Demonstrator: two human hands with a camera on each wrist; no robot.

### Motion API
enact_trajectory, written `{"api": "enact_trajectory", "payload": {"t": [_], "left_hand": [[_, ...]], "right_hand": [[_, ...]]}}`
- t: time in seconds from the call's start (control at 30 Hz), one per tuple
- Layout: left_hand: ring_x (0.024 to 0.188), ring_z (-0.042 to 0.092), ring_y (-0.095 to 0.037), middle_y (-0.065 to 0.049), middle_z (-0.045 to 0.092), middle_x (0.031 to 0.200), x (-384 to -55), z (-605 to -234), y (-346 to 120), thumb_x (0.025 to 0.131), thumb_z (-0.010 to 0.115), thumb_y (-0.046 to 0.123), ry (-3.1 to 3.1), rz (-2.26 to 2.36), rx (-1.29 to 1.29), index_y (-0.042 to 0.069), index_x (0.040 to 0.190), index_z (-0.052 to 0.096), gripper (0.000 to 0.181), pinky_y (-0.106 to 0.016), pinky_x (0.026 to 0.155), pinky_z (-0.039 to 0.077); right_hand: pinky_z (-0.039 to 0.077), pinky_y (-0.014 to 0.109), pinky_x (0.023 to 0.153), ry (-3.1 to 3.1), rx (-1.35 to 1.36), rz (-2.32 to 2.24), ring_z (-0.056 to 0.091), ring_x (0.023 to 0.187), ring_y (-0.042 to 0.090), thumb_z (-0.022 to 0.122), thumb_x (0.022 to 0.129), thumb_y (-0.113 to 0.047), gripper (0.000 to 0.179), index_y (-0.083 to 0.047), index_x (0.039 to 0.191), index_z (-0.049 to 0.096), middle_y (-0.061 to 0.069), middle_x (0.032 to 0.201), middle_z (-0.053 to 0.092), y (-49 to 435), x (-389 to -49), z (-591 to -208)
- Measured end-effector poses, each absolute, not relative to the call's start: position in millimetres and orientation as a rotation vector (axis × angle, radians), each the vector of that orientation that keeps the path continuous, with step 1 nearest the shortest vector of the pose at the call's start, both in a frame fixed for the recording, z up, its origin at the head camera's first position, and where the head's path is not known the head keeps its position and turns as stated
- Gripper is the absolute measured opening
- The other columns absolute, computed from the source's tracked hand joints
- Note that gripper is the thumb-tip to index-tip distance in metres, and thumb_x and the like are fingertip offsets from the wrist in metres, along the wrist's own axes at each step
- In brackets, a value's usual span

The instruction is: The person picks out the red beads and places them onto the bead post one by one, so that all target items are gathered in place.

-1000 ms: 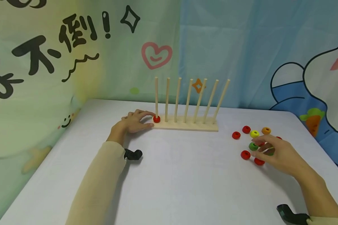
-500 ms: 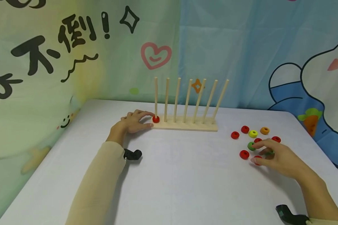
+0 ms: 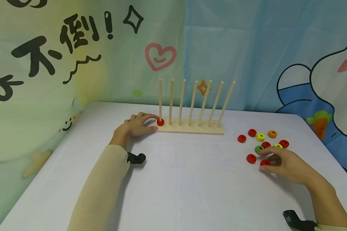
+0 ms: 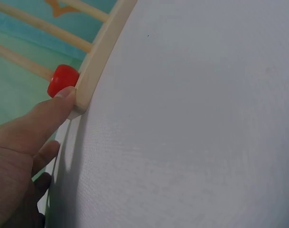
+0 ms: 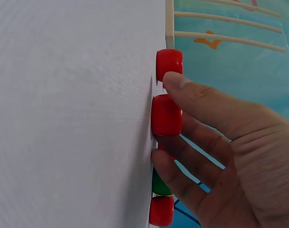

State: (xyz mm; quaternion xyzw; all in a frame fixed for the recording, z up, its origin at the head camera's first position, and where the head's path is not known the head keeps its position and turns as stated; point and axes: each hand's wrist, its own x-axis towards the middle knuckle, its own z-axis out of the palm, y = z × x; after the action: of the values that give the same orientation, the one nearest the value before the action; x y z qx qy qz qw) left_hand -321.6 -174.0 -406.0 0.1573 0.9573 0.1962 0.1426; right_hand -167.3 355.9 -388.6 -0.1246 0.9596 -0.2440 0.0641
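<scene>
At the left end of a wooden peg rack (image 3: 191, 129), my left hand (image 3: 139, 125) grips the base. Its thumb is against the end, close beside a red bead (image 4: 63, 80) threaded at the foot of the first peg. My right hand (image 3: 287, 163) is among loose beads, its thumb (image 5: 196, 97) and a finger at opposite sides of a near red bead (image 3: 265, 163). That bead sits on the table. The index finger overlaps a green bead (image 3: 258, 149) in the head view, and a second green bead is mostly hidden behind the fingers.
Several loose beads lie around the right hand, including an orange bead (image 3: 272, 134), a yellow bead (image 3: 260, 137) and another red bead (image 3: 251, 158). The white table (image 3: 185, 179) ends at a printed cloth backdrop (image 3: 228, 48). The rack's bare pegs (image 3: 203, 104) stand upright.
My right hand has shifted slightly toward the near edge, its thumb now beside the near red bead instead of over it; a yellow bead has come into sight behind. The left hand stays put.
</scene>
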Motion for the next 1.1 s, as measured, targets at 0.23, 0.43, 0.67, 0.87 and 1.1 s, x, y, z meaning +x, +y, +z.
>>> {"api": "enact_trajectory", "payload": {"t": [0.23, 0.43, 0.67, 0.87, 1.1], "left_hand": [[0.134, 0.026, -0.039, -0.007, 0.024, 0.158, -320.2, -405.1, -174.8, 0.09, 0.053, 0.068, 2.762, 0.573, 0.454, 0.047, 0.146, 0.037, 0.062, -0.063, 0.098, 0.027], [0.134, 0.026, -0.038, -0.007, 0.023, 0.158, -320.2, -405.2, -173.9, 0.09, 0.052, 0.068, 2.756, 0.579, 0.456, 0.047, 0.146, 0.038, 0.062, -0.063, 0.098, 0.027], [0.135, 0.026, -0.038, -0.006, 0.023, 0.158, -317.9, -402.8, -172.8, 0.089, 0.053, 0.068, 2.755, 0.581, 0.445, 0.047, 0.146, 0.038, 0.062, -0.061, 0.098, 0.027], [0.134, 0.026, -0.039, -0.007, 0.024, 0.158, -318.1, -401.6, -173.0, 0.09, 0.054, 0.066, 2.756, 0.59, 0.463, 0.046, 0.146, 0.038, 0.062, -0.062, 0.098, 0.028], [0.134, 0.026, -0.039, -0.007, 0.024, 0.158, -318.9, -402.7, -173.9, 0.089, 0.054, 0.068, 2.76, 0.588, 0.453, 0.047, 0.146, 0.038, 0.063, -0.063, 0.097, 0.027]], "right_hand": [[0.051, 0.018, 0.078, 2.898, -0.408, -0.727, 0.064, 0.098, 0.024, 0.082, 0.082, -0.025, 0.043, -0.013, 0.12, 0.065, 0.004, 0.111, 0.068, 354.9, -168.1, -389.8], [0.05, 0.017, 0.076, 2.911, -0.39, -0.697, 0.063, 0.098, 0.023, 0.077, 0.086, -0.032, 0.038, -0.014, 0.119, 0.067, 0.001, 0.107, 0.068, 355.3, -166.8, -389.7], [0.052, 0.023, 0.066, 2.925, -0.357, -0.702, 0.063, 0.091, 0.024, 0.071, 0.092, -0.03, 0.033, -0.015, 0.121, 0.066, 0.013, 0.117, 0.063, 351.8, -166.6, -384.2], [0.051, 0.021, 0.073, 2.962, -0.419, -0.683, 0.058, 0.099, 0.029, 0.072, 0.091, -0.017, 0.029, -0.015, 0.119, 0.066, 0.013, 0.116, 0.062, 352.2, -166.3, -384.0], [0.05, 0.017, 0.074, 3.054, -0.513, -0.721, 0.052, 0.099, 0.016, 0.073, 0.091, -0.017, 0.024, -0.016, 0.115, 0.069, 0.004, 0.109, 0.065, 349.5, -169.4, -380.4]]}}
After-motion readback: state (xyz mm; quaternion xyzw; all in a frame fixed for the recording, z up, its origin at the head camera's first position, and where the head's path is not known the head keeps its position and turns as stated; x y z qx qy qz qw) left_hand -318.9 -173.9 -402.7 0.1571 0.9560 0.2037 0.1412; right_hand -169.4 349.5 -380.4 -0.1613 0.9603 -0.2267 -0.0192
